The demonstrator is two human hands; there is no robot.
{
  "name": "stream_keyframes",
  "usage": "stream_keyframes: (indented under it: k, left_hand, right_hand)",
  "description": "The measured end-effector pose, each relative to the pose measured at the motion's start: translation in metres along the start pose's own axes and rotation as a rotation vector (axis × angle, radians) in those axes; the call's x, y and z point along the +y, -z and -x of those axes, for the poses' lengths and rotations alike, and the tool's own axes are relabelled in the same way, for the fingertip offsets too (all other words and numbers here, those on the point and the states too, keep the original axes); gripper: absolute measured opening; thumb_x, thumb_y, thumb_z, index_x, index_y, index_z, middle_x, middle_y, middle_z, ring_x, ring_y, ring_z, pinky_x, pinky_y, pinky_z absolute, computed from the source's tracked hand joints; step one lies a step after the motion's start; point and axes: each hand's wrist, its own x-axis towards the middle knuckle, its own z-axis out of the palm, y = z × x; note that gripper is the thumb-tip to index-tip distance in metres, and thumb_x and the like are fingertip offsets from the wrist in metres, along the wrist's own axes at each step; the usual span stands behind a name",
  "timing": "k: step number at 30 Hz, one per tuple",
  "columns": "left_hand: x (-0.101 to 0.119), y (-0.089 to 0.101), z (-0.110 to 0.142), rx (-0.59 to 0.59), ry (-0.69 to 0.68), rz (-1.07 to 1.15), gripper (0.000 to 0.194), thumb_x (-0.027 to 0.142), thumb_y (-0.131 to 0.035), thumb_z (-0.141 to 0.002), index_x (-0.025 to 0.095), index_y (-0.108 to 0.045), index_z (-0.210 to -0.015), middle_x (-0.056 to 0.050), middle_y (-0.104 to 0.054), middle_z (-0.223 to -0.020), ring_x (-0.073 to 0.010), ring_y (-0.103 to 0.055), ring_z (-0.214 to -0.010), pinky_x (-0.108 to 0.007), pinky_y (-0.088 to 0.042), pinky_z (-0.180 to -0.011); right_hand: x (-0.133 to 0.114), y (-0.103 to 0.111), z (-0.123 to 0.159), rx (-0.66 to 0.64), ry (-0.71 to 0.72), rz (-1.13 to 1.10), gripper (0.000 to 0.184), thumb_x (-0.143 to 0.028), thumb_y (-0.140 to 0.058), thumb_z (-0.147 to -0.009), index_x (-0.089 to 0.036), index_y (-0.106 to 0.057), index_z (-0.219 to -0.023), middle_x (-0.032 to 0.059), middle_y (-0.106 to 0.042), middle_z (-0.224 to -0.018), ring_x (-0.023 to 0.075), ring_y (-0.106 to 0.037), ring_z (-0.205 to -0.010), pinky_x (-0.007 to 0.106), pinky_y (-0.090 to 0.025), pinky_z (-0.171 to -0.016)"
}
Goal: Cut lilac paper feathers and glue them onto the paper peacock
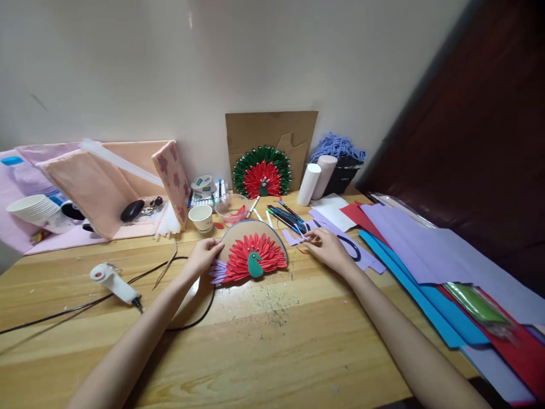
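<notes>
My left hand grips the left edge of a half-round cardboard peacock between thumb and fingers. Layered red petals fan across it around a green bird's head and neck, and a few purple petals sit at its lower left. My right hand is closed at the fingertips on a small purple piece, to the right of the peacock. Dark-handled scissors lie just beyond that hand on purple sheet scraps, partly hidden by it.
A white glue gun with a black cord lies left. Behind stand a paper cup, a clear bowl, a finished red-and-green peacock and white rolls. Cutters and pens lie ahead; coloured sheets cover the right.
</notes>
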Motion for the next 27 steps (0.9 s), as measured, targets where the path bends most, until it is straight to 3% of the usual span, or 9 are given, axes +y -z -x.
stream_keyframes:
  k: [5,8,10,11,14,18,20,24,27]
  left_hand:
    - [-0.003,-0.008,0.000,-0.002,-0.009,-0.120,0.040,0.048,-0.055,-0.064,0.012,-0.061,-0.081,-0.008,-0.064,-0.072,-0.0189,-0.056,-0.059,-0.029,-0.043,-0.055]
    - [0.004,-0.012,0.009,0.134,-0.087,-0.244,0.046,0.046,-0.053,-0.070,0.011,-0.059,-0.098,-0.016,-0.062,-0.101,-0.0293,-0.057,-0.093,-0.040,-0.043,-0.080]
    - [0.020,-0.024,0.018,0.311,-0.310,-0.502,0.048,0.045,-0.047,-0.076,0.012,-0.055,-0.109,-0.018,-0.056,-0.113,-0.0325,-0.050,-0.106,-0.044,-0.038,-0.089]
    - [0.030,-0.033,0.022,0.310,-0.383,-0.570,0.044,0.043,-0.045,-0.079,0.013,-0.056,-0.109,-0.017,-0.056,-0.112,-0.0325,-0.049,-0.108,-0.045,-0.037,-0.090]
    - [0.064,-0.073,0.025,0.045,-0.463,-0.568,0.033,0.040,-0.043,-0.082,0.016,-0.063,-0.092,-0.013,-0.063,-0.101,-0.0281,-0.056,-0.098,-0.038,-0.040,-0.086]
    - [0.090,-0.130,-0.002,-0.173,-0.263,-0.482,0.045,0.046,-0.039,-0.084,0.016,-0.059,-0.058,-0.009,-0.064,-0.062,-0.0216,-0.059,-0.061,-0.029,-0.041,-0.060]
    - [0.093,-0.150,-0.019,-0.159,-0.238,-0.490,0.046,0.046,-0.039,-0.085,0.016,-0.057,-0.055,-0.009,-0.062,-0.058,-0.0203,-0.058,-0.056,-0.028,-0.039,-0.056]
    - [0.096,-0.174,-0.039,-0.041,-0.234,-0.546,0.031,0.039,-0.050,-0.081,0.013,-0.061,-0.069,-0.016,-0.066,-0.075,-0.0256,-0.062,-0.075,-0.030,-0.040,-0.065]
    - [0.100,-0.189,-0.040,-0.006,-0.243,-0.576,0.030,0.039,-0.058,-0.075,0.010,-0.063,-0.078,-0.021,-0.066,-0.088,-0.0311,-0.062,-0.087,-0.034,-0.041,-0.071]
  right_hand:
    - [-0.005,-0.006,0.001,-0.026,0.103,0.181,0.021,-0.030,-0.063,-0.075,-0.020,-0.066,-0.093,0.0081,-0.061,-0.093,0.0239,-0.052,-0.093,0.035,-0.042,-0.082]
    - [-0.006,-0.011,-0.001,-0.012,0.116,0.199,0.011,-0.024,-0.058,-0.079,-0.019,-0.067,-0.084,0.0073,-0.061,-0.087,0.0229,-0.051,-0.092,0.034,-0.042,-0.081]
    - [-0.007,-0.012,-0.002,0.000,0.129,0.210,0.010,-0.019,-0.056,-0.080,-0.019,-0.066,-0.078,0.0067,-0.060,-0.084,0.0227,-0.050,-0.090,0.033,-0.042,-0.079]
    - [-0.008,-0.011,-0.002,0.005,0.137,0.213,0.011,-0.018,-0.055,-0.080,-0.019,-0.065,-0.076,0.0064,-0.060,-0.083,0.0226,-0.050,-0.090,0.033,-0.042,-0.078]
    - [-0.012,-0.004,-0.001,0.029,0.164,0.214,0.011,-0.018,-0.054,-0.081,-0.020,-0.063,-0.078,0.0061,-0.061,-0.084,0.0225,-0.050,-0.089,0.033,-0.042,-0.078]
    - [-0.017,0.010,-0.002,0.079,0.152,0.218,0.010,-0.019,-0.051,-0.083,-0.020,-0.061,-0.081,0.0064,-0.062,-0.087,0.0218,-0.052,-0.091,0.033,-0.040,-0.083]
    - [-0.014,0.018,-0.004,0.099,0.093,0.235,0.010,-0.019,-0.050,-0.083,-0.020,-0.060,-0.080,0.0059,-0.063,-0.086,0.0209,-0.053,-0.090,0.031,-0.040,-0.082]
    - [0.007,0.041,-0.006,0.129,-0.150,0.301,0.011,-0.019,-0.047,-0.080,-0.018,-0.058,-0.078,0.0076,-0.064,-0.082,0.0198,-0.057,-0.079,0.029,-0.040,-0.071]
    - [0.026,0.061,0.001,0.032,-0.322,0.337,0.010,-0.023,-0.060,-0.069,-0.019,-0.056,-0.061,0.0052,-0.061,-0.062,0.0191,-0.057,-0.059,0.027,-0.035,-0.054]
